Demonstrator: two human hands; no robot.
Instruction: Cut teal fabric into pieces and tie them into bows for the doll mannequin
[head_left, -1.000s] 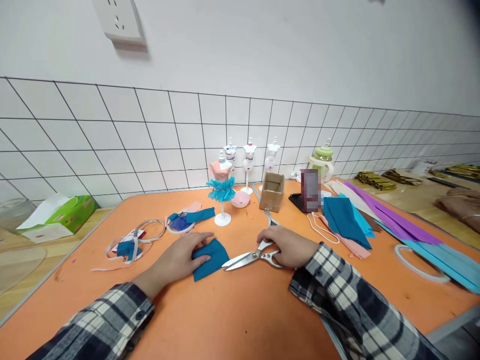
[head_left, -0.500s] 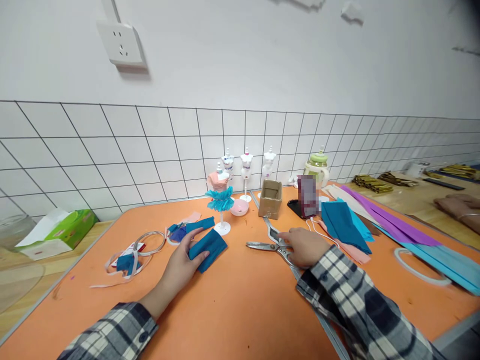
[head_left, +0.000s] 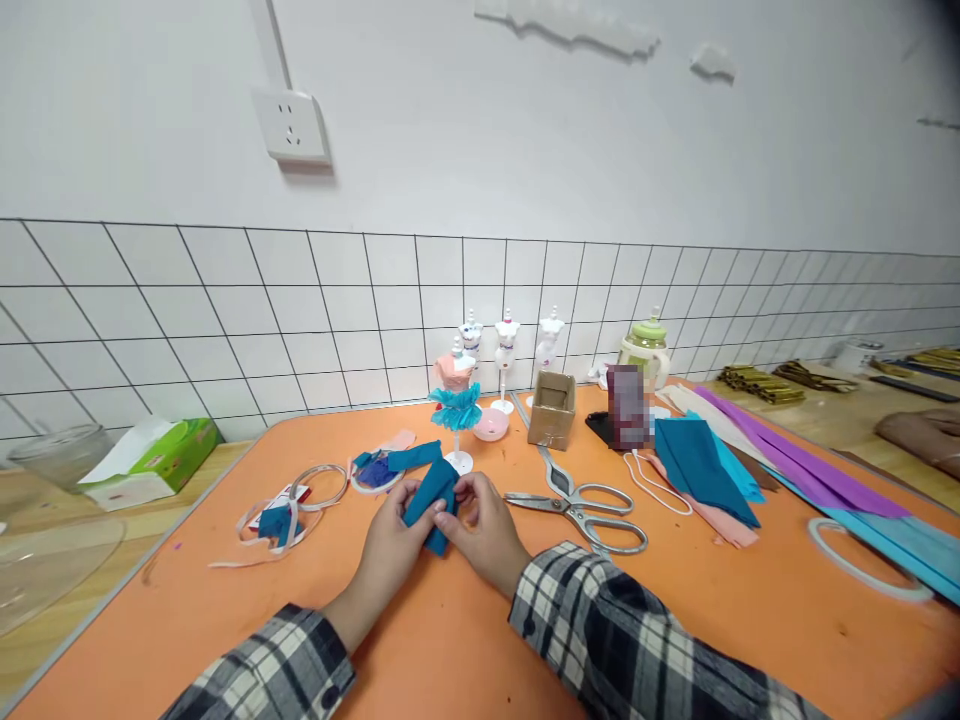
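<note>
Between my two hands, over the middle of the orange table, is a folded piece of teal crepe paper (head_left: pixel 433 497). My left hand (head_left: pixel 397 530) grips its left side, thumb on top. The fingers of my right hand (head_left: pixel 480 520) pinch its right edge. To the right lie metal scissors (head_left: pixel 574 503), blades spread, touched by neither hand. Just behind my hands stands a small mannequin (head_left: pixel 456 400) with a peach top and a ruffled turquoise skirt. A teal strip (head_left: pixel 415 457) lies left of its base.
Behind are several white mannequins (head_left: pixel 505 345), a pink bowl (head_left: pixel 491 425) and a cardboard box (head_left: pixel 552 410). Ribbon rolls (head_left: pixel 319 487) lie left. Teal sheets (head_left: pixel 701 465), purple paper (head_left: pixel 795 450) and a jug (head_left: pixel 646 348) are right. Another person's hand (head_left: pixel 919 435) shows far right.
My right hand has let go of the scissors and moved left to the teal paper, which both hands now hold. The paper is turned more upright. The view has shifted slightly.
</note>
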